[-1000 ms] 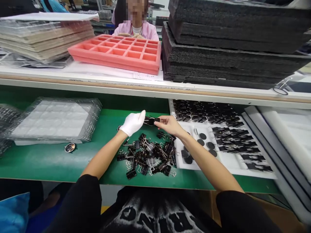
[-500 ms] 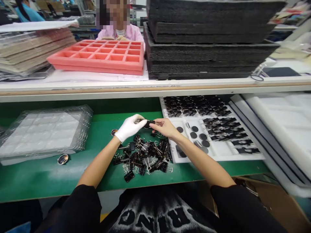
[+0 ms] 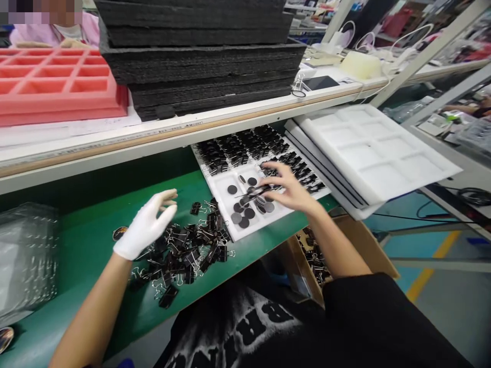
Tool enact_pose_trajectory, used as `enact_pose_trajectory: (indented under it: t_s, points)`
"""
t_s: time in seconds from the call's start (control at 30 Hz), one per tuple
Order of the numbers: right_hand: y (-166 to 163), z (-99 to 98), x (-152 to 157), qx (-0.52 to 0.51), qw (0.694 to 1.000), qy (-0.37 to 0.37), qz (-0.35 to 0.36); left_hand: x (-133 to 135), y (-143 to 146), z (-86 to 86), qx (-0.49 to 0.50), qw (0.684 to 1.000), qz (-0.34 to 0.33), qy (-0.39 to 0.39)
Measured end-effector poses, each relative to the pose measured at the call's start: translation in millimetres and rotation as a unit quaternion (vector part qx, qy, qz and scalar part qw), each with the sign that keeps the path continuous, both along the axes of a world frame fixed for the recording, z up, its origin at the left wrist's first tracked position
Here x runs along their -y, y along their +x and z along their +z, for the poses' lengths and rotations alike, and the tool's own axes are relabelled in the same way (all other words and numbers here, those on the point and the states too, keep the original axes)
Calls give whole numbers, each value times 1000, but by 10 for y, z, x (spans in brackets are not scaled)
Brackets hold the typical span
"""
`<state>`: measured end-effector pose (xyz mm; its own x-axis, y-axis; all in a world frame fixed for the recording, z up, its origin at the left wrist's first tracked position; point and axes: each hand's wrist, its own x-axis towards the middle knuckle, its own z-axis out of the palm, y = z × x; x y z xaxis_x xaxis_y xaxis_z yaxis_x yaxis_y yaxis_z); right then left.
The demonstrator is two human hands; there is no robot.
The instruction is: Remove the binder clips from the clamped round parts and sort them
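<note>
My left hand [image 3: 148, 225], in a white glove, hovers over a pile of black binder clips [image 3: 184, 250] on the green bench, fingers loosely apart and holding nothing. My bare right hand [image 3: 286, 186] reaches over a white foam tray [image 3: 222, 191] that carries several dark round discs [image 3: 245, 212] and rows of clipped pieces [image 3: 245, 148]. Its thumb and fingers pinch a binder clip with a disc [image 3: 255, 191] just above the tray.
A shelf above holds stacked black foam sheets [image 3: 199, 61] and a pink compartment tray [image 3: 57, 84]. White foam trays [image 3: 368, 148] lie to the right. A cardboard box [image 3: 318, 255] with clips sits below the bench edge. Clear blister trays [image 3: 23, 255] are at left. A person in pink sits behind the shelf.
Both hands held one clip together before; now they have parted. My right hand carried the clip right over the white tray, my left dropped over the pile. The view swung right.
</note>
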<state>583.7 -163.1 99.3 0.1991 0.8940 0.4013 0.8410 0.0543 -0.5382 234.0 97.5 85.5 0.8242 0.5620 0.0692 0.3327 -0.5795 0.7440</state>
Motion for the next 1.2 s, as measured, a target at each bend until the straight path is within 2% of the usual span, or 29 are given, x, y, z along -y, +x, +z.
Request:
enact_pose_trajectory:
  t_s: [0.13,0.23,0.33,0.43,0.53,0.67,0.77,0.83,0.9,0.97,1.07,1.2]
  points:
    - [832,-143,704,109,976,-126,-139,-118,-3,-13,-17,1000,23,8]
    - [1101,-340,930,121,955,-197,-184,-134,18,1,-23,999,27,4]
    - [1179,-500,926,117,948,-225,-191,-115,33,31,-31,999,34,4]
    - [1210,-570,855,123,944,-246,-183,-92,26,71,-44,998,48,12]
    - [1237,-556,831,137,938,-266,-176,-75,-13,100,-52,997,61,16]
    - [1166,-429,837,150,933,-275,-175,-56,-140,89,-56,996,72,11]
    - [944,-304,734,171,944,-231,-162,-50,-308,57,-45,994,91,36]
    - [733,-253,568,189,954,-194,-126,-51,-436,44,-34,990,118,69]
    - [529,-253,330,213,955,-193,-74,-56,-562,46,-22,984,148,99]
    - [384,-305,59,251,941,-222,-36,-62,-682,58,-12,976,176,126]
    - [326,-439,-282,300,917,-262,-14,-50,-887,73,7,963,205,172]
    - [504,-652,-436,307,914,-265,25,40,-1259,31,18,936,269,229]
